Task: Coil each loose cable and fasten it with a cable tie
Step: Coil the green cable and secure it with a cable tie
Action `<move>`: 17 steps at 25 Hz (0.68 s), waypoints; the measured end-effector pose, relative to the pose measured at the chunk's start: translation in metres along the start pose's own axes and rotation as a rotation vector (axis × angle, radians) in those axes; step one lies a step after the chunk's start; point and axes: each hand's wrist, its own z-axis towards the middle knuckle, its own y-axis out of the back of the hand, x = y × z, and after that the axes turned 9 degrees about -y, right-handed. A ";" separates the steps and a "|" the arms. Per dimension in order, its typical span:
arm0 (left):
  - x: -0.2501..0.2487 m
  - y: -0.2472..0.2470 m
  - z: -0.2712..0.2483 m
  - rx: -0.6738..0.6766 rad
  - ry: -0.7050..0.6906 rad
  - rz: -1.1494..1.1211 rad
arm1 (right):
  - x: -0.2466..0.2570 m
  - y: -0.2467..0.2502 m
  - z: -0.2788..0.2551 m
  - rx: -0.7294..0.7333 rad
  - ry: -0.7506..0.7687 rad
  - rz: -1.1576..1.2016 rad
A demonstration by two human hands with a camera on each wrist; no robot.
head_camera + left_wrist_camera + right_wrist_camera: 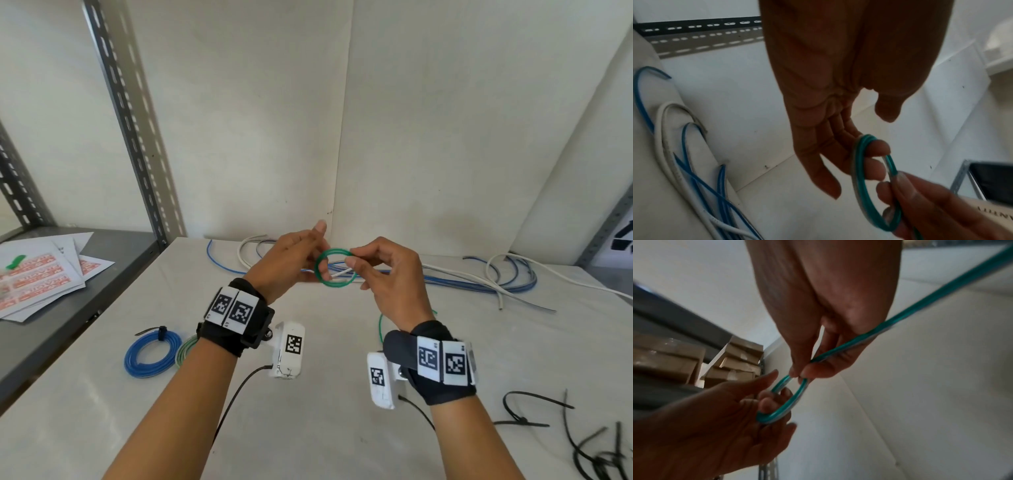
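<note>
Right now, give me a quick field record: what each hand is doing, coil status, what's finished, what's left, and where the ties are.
left hand: fingers through the green cable coil, holding it
right hand: pinches the coil's right side, tail running back under the palm
coil status: small loops formed, no tie on it
finished: blue coil with a black tie, near left on the table
left: loose blue and white cables at the back
ties: black cable ties, near right

Storeroom or workshop: slotted steel racking (130,116), stacked cardboard boxes (740,360), plain worktable (308,428).
</note>
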 end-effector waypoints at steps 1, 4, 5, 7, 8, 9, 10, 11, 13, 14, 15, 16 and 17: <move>0.000 -0.004 0.001 0.047 0.032 0.080 | 0.002 0.003 -0.001 0.043 0.017 -0.070; 0.003 -0.015 0.002 0.125 0.041 0.257 | 0.006 0.003 -0.002 0.086 0.113 -0.278; 0.004 -0.016 0.003 0.122 0.028 0.261 | 0.006 0.001 -0.001 0.078 0.149 -0.330; 0.002 -0.015 0.003 0.099 -0.011 0.251 | 0.008 -0.002 -0.002 0.054 0.191 -0.338; 0.000 -0.014 0.003 0.067 -0.033 0.218 | 0.009 -0.002 -0.002 0.044 0.180 -0.281; -0.002 -0.013 0.002 0.020 -0.049 0.148 | 0.011 -0.001 -0.002 0.040 0.144 -0.186; -0.005 -0.012 0.002 -0.034 -0.059 0.046 | 0.011 -0.001 -0.002 0.031 0.097 -0.077; -0.008 -0.012 0.003 -0.087 -0.060 -0.064 | 0.013 -0.001 -0.003 0.015 0.054 0.025; -0.013 -0.013 0.004 -0.170 -0.058 -0.245 | 0.013 -0.007 -0.004 -0.019 -0.015 0.193; -0.014 -0.014 0.004 -0.202 -0.059 -0.311 | 0.013 -0.012 -0.005 -0.029 -0.037 0.249; -0.014 -0.015 0.005 -0.232 -0.058 -0.367 | 0.011 -0.018 -0.005 -0.034 -0.051 0.284; -0.013 -0.015 0.006 -0.256 -0.050 -0.415 | 0.010 -0.024 -0.007 -0.030 -0.058 0.312; -0.012 -0.016 0.007 -0.278 -0.037 -0.453 | 0.009 -0.029 -0.008 -0.022 -0.060 0.337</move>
